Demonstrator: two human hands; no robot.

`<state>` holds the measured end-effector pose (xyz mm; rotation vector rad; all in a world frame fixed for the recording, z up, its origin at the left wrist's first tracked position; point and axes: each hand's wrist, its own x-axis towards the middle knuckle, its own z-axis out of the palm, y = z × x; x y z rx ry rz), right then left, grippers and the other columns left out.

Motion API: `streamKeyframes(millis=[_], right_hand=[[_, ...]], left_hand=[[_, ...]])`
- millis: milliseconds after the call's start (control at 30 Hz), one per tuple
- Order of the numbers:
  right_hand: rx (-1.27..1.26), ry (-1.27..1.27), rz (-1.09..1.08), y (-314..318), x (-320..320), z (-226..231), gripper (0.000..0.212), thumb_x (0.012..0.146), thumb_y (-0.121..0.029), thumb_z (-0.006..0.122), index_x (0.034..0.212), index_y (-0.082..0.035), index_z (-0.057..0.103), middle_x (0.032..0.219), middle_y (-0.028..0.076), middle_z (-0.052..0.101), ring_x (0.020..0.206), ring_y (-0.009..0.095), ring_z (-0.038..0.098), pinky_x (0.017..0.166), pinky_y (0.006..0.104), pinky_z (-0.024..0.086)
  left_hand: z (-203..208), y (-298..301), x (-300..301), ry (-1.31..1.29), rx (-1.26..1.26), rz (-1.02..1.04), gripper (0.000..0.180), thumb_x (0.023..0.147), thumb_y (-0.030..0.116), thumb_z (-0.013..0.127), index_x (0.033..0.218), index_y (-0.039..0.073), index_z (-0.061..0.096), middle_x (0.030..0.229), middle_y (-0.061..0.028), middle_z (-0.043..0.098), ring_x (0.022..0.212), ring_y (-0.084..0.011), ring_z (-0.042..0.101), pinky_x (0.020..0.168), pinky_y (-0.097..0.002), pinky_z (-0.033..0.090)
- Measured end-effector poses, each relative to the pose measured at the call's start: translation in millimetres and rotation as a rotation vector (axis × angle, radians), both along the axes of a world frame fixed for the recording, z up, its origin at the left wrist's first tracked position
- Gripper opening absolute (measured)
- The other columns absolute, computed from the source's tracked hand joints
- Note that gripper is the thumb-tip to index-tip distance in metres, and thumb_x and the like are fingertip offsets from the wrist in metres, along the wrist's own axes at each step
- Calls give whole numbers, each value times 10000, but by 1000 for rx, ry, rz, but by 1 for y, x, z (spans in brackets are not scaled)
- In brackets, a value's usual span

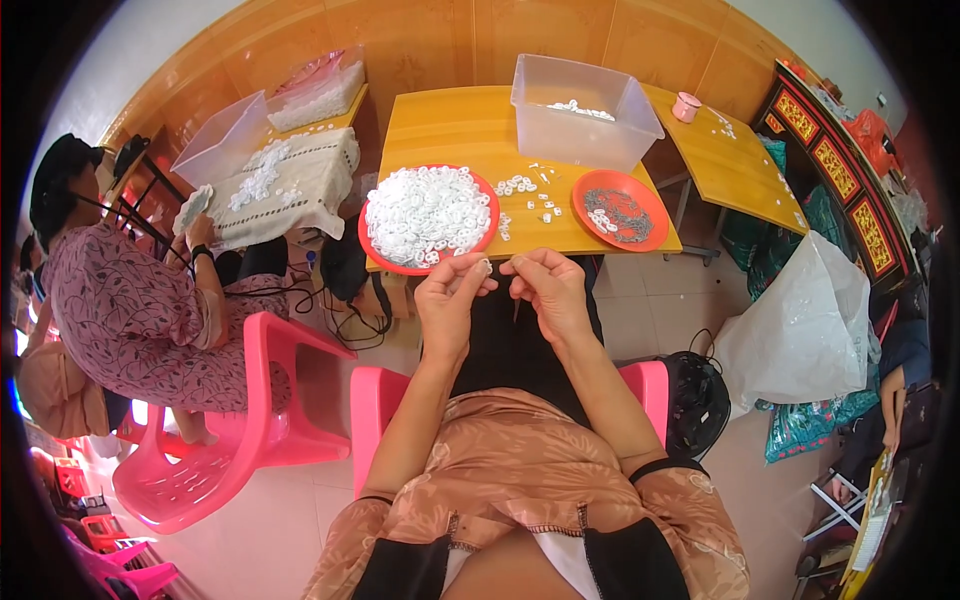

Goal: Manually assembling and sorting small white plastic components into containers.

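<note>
Both my hands are raised close together in front of the table's near edge. My left hand [452, 300] is pinched on a small white plastic piece [487, 265], which shows at its fingertips. My right hand [553, 290] is also closed in a pinch, right beside it; whatever its fingertips hold is too small to make out. Just beyond my left hand, a red plate [405, 269] is heaped with white oval plastic pieces [425, 210]. An orange-red plate [655, 200] to the right carries small dark metal pieces [636, 208] and several white ones. Between the plates, loose white pieces [516, 186] lie scattered.
A translucent bin [575, 140] stands at the back of the wooden table [440, 125]. A pink cup [686, 107] is on the side table. To the left, another person [130, 290] works at a cloth-covered table [310, 190]. A white sack [800, 320] leans at right.
</note>
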<state>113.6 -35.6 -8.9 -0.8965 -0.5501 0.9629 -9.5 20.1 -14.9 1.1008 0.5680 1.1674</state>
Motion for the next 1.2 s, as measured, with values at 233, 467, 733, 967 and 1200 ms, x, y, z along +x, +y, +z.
streamKeyframes(millis=[233, 467, 733, 967, 1200], right_hand=[[-34, -242, 44, -1, 2, 5, 117, 807, -46, 635, 892, 33, 646, 766, 61, 638, 576, 61, 530, 538, 178, 425], [91, -464, 31, -2, 0, 6, 166, 818, -1, 607, 976, 28, 652, 805, 30, 642, 654, 62, 533, 585, 179, 430], [111, -514, -11, -5, -3, 9, 235, 822, -4, 599, 1055, 26, 607, 830, 42, 655, 747, 57, 585, 672, 183, 466], [98, -370, 39, -6, -3, 12, 264, 815, -7, 623, 1074, 26, 589, 852, 64, 665, 786, 68, 604, 725, 192, 479], [90, -360, 54, -6, -4, 14, 296, 808, -1, 633, 1097, 24, 577, 861, 51, 662, 767, 51, 589, 686, 172, 455]], left_hand=[[2, 1, -2, 25, -8, -26, 170, 832, 49, 616, 987, -20, 627, 839, -56, 643, 682, -99, 605, 619, -194, 459], [3, 2, -2, 30, 3, -33, 183, 821, 27, 625, 993, -36, 634, 832, -64, 648, 676, -104, 609, 610, -193, 465], [7, 0, -3, 67, 41, -33, 188, 830, 35, 610, 1006, -25, 639, 820, -57, 647, 678, -87, 601, 616, -180, 459], [8, 0, -4, 41, 19, -37, 184, 823, 14, 617, 998, -41, 634, 840, -65, 638, 680, -104, 607, 616, -191, 469], [9, -1, -4, 29, 42, -47, 173, 826, 12, 615, 989, -41, 634, 838, -59, 634, 686, -97, 608, 620, -187, 470]])
